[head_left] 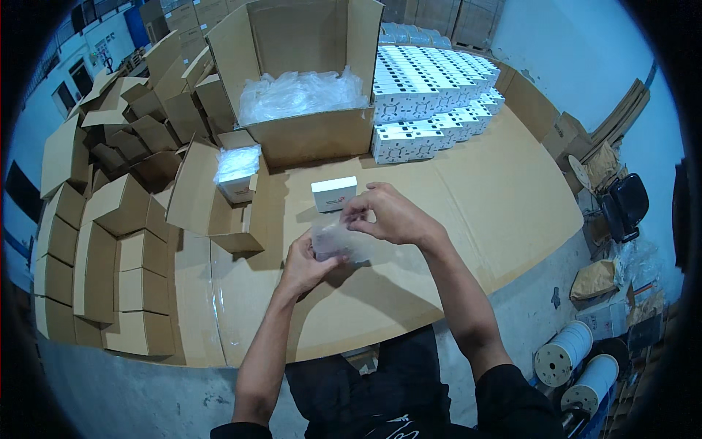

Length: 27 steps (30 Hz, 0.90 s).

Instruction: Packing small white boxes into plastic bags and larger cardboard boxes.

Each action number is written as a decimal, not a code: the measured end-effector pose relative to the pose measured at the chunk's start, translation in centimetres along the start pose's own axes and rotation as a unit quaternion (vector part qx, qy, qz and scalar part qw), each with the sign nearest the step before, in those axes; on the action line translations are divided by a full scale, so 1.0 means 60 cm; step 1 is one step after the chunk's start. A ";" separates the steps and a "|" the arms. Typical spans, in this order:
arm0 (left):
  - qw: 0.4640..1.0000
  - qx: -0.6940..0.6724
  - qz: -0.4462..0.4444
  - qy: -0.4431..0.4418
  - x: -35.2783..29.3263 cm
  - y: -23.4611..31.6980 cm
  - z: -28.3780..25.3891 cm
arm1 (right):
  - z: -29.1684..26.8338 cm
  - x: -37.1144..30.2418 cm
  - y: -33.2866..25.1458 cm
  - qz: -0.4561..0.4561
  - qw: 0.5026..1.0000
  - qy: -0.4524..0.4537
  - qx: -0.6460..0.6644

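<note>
Between my two hands is a clear plastic bag [333, 238], held above the cardboard-covered table. My left hand [306, 262] is closed on its lower left side, thumb across the front. At the bag's upper right edge my right hand [384, 214] pinches the plastic. Whether anything lies inside the bag I cannot tell. Just beyond my hands a small white box [334, 194] stands on the table. To its left is an open carton [238, 233], with white boxes wrapped in clear plastic [238, 167] inside its far end.
A large open carton [314, 135] full of clear plastic bags [303, 95] stands at the back. Rows of white patterned boxes [431, 95] are stacked to its right. Empty brown cartons [95, 271] crowd the left side. Cable spools [567, 351] lie on the floor at right.
</note>
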State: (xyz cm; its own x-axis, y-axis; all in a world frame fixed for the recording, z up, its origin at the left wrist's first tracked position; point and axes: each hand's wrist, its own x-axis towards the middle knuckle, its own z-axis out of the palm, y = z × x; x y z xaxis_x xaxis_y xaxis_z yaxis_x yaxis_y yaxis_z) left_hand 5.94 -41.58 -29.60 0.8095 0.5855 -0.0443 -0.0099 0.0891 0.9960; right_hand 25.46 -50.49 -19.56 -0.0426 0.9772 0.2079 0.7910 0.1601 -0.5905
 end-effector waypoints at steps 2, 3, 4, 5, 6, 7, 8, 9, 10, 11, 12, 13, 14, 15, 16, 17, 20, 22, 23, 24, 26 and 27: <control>1.000 0.002 0.020 0.008 0.000 -0.002 0.002 | 0.009 0.005 0.004 -0.030 0.999 0.014 -0.009; 0.999 0.035 0.019 0.004 0.003 -0.009 -0.002 | 0.014 0.010 0.002 -0.037 0.999 0.011 0.014; 0.998 0.068 0.018 -0.001 0.004 -0.014 -0.006 | 0.018 0.014 0.000 -0.044 0.998 0.008 0.037; 0.998 0.068 0.018 0.001 0.005 -0.018 -0.008 | 0.017 0.015 -0.003 -0.046 0.998 0.007 0.038; 0.998 0.065 -0.017 0.014 0.006 -0.018 -0.006 | 0.014 0.017 -0.005 -0.029 0.998 -0.011 0.059; 0.996 0.062 -0.051 0.027 0.007 -0.019 -0.005 | 0.013 0.019 -0.006 -0.013 0.996 -0.029 0.080; 0.996 0.063 -0.051 0.029 0.007 -0.021 -0.006 | 0.014 0.021 -0.002 -0.014 0.996 -0.030 0.081; 0.997 0.068 -0.020 0.033 0.008 -0.024 -0.006 | 0.016 0.023 0.004 -0.013 0.996 -0.056 0.072; 0.997 0.073 0.010 0.037 0.009 -0.026 -0.006 | 0.017 0.024 0.007 -0.012 0.995 -0.081 0.063; 0.997 0.073 0.011 0.037 0.009 -0.027 -0.005 | 0.018 0.025 0.008 -0.012 0.995 -0.082 0.063; 0.996 0.075 -0.008 0.042 0.008 -0.028 -0.005 | 0.021 0.027 0.007 0.018 0.995 -0.077 0.063; 0.996 0.076 -0.027 0.046 0.007 -0.027 -0.006 | 0.024 0.029 0.006 0.048 0.994 -0.072 0.064; 0.996 0.077 -0.028 0.048 0.006 -0.025 -0.007 | 0.025 0.033 0.004 0.047 0.994 -0.073 0.065; 0.995 0.096 -0.013 0.037 0.005 -0.016 -0.005 | 0.021 0.037 0.003 0.043 0.995 -0.082 0.029; 0.993 0.114 0.002 0.027 0.003 -0.008 -0.002 | 0.016 0.039 0.004 0.038 0.995 -0.090 -0.007; 0.993 0.114 0.002 0.024 0.001 -0.001 0.001 | 0.013 0.041 0.012 0.040 0.995 -0.090 -0.007; 0.996 0.084 -0.004 0.003 -0.003 0.007 0.003 | 0.006 0.051 0.020 -0.013 0.995 -0.103 0.014; 0.996 0.054 -0.040 0.056 -0.004 0.002 -0.001 | -0.017 0.060 -0.018 0.055 0.982 -0.149 0.100; 0.996 0.053 -0.039 0.059 -0.001 -0.013 -0.008 | -0.012 0.062 -0.011 0.053 0.982 -0.150 0.100; 0.994 0.085 -0.001 0.075 0.006 -0.021 -0.008 | -0.011 0.061 -0.004 0.016 0.991 -0.126 0.050; 0.989 0.115 0.038 0.090 0.011 -0.037 -0.008 | -0.011 0.058 0.005 -0.020 0.995 -0.101 -0.002; 0.988 0.118 -0.004 0.096 0.006 -0.019 -0.001 | -0.012 0.061 -0.006 0.003 0.993 -0.120 -0.008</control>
State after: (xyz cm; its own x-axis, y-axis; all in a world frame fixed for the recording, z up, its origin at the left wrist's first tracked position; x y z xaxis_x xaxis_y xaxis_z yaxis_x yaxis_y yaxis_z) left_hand 6.21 -41.44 -30.74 0.6827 0.7293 -0.0445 0.1521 -0.0823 0.9849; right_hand 25.45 -47.09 -18.04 -0.1801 0.9836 0.0119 0.8015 0.1537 -0.5779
